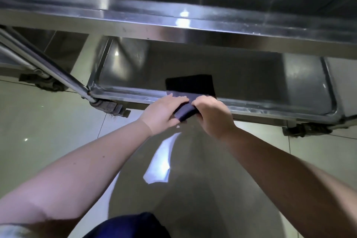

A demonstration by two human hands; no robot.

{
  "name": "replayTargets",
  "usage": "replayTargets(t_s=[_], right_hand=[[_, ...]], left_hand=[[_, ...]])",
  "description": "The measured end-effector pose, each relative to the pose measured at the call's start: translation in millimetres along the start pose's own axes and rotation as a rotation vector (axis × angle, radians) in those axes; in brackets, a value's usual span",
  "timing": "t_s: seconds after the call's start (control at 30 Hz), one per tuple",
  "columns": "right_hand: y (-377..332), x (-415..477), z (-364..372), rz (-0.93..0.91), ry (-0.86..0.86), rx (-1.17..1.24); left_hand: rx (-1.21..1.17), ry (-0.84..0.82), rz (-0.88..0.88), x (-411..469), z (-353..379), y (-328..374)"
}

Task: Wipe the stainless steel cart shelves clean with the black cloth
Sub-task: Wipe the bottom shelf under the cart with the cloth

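The black cloth (190, 87) hangs over the front rim of the stainless steel cart's lower shelf (251, 75), part lying in the shelf and part folded down outside. My left hand (164, 112) grips the cloth's outer fold from the left. My right hand (212, 116) grips the same fold from the right, fingers curled round it. The two hands almost touch at the rim. The upper shelf (193, 23) spans the view above and hides the back of the lower shelf.
A slanted steel cart leg (48, 65) runs down to the shelf's left corner. Castors sit at the left (112, 107), far left (44, 82) and right (305, 129). Glossy floor tiles (48, 121) lie below. A dark-clothed knee (131, 226) is at the bottom.
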State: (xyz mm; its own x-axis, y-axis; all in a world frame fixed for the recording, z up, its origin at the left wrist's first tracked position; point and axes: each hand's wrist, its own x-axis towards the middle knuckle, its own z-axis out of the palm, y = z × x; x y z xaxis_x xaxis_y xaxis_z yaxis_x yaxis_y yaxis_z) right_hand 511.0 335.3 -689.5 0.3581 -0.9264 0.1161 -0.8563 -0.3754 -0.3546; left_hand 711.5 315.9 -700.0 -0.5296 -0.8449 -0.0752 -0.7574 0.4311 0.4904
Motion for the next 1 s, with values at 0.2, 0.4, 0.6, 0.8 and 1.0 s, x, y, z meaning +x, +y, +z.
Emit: replayTargets(t_s=[0.2, 0.4, 0.6, 0.8, 1.0], right_hand=[[-24, -9, -66, 0.046, -0.077, 0.347], [-77, -26, -165, 0.236, -0.074, 0.455], [-171, -41, -280, 0.430, -0.077, 0.736], [-274, -37, -423, 0.404, -0.041, 0.753], [-370, 17, -556, 0.041, -0.056, 0.441]], left_hand=[[0.028, 0.165, -0.152, -19, -37, 32], [-0.096, 0.246, -0.170, -68, -144, 103], [-0.139, 0.312, -0.212, -126, -283, 183], [-0.068, 0.280, -0.188, -180, -448, 274], [0.115, 0.336, -0.146, -246, -593, 336]])
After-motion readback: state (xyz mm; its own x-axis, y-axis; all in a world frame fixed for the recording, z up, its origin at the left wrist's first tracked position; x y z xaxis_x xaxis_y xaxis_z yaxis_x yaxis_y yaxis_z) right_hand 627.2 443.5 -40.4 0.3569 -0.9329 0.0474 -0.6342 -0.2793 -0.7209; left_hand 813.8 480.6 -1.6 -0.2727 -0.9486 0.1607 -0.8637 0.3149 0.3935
